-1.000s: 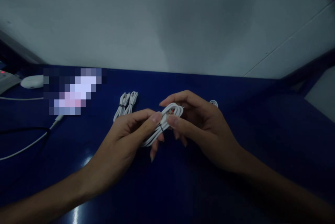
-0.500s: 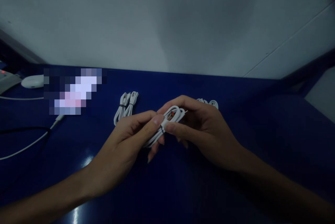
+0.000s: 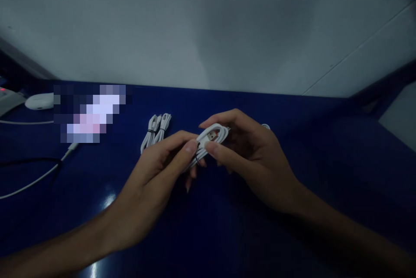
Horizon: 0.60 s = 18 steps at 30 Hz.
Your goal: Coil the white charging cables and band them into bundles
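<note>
Between my two hands is a coiled white USB cable [image 3: 221, 133], bound around its middle with a thin dark tie. Its metal USB plug, with a bit of orange-red inside, shows within the upper loop. My left hand [image 3: 162, 169] pinches the lower part of the coil with thumb and fingers. On the upper part, my right hand [image 3: 256, 156] presses its thumb against the loops, its index finger arched behind them. Two bundled white cables [image 3: 156, 128] lie on the blue table [image 3: 208, 234] just beyond my left hand. Another white cable [image 3: 266, 126] is mostly hidden behind my right hand.
At the left lies a blurred-out, brightly lit object [image 3: 97, 113] with a white cord [image 3: 39, 187] running from it. A rounded white device [image 3: 39, 101] is beside it. A pale wall [image 3: 146, 31] rises along the table's back edge.
The coiled cable has moved slightly up, and its USB plug now shows more plainly. My right hand has shifted up and covers more of the cable behind it.
</note>
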Each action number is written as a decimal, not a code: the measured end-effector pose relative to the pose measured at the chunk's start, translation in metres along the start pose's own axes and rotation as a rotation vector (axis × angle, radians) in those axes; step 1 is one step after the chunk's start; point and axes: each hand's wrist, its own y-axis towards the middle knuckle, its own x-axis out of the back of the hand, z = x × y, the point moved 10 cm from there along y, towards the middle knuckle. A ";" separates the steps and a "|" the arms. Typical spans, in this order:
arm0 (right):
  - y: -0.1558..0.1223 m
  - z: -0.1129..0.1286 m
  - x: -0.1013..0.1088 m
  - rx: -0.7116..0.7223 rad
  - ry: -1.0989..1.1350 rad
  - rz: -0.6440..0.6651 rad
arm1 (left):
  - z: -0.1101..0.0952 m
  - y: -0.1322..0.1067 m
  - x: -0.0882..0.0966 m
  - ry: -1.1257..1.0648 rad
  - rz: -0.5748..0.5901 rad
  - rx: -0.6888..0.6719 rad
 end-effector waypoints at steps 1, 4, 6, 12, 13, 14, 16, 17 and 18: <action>0.000 -0.001 0.000 -0.005 0.006 -0.004 | -0.002 0.001 0.000 -0.005 -0.002 -0.011; -0.002 -0.008 0.002 -0.028 0.017 -0.045 | -0.005 0.004 -0.001 -0.032 -0.001 -0.024; -0.004 -0.009 0.008 -0.017 -0.021 -0.130 | -0.003 0.005 0.001 -0.048 -0.008 -0.020; -0.008 0.014 0.015 0.177 -0.305 -0.249 | 0.003 0.007 0.006 -0.050 -0.021 -0.012; -0.008 0.018 0.013 0.210 -0.356 -0.241 | 0.004 0.007 0.007 -0.045 -0.022 -0.010; -0.008 0.022 0.013 0.238 -0.402 -0.238 | 0.004 0.007 0.007 -0.041 -0.024 -0.007; -0.008 0.026 0.013 0.266 -0.469 -0.233 | 0.003 0.008 0.007 -0.031 -0.032 0.000; -0.008 0.027 0.013 0.271 -0.488 -0.232 | 0.003 0.008 0.007 -0.024 -0.036 0.000; -0.008 0.027 0.013 0.267 -0.501 -0.230 | 0.002 0.008 0.007 -0.012 -0.040 -0.001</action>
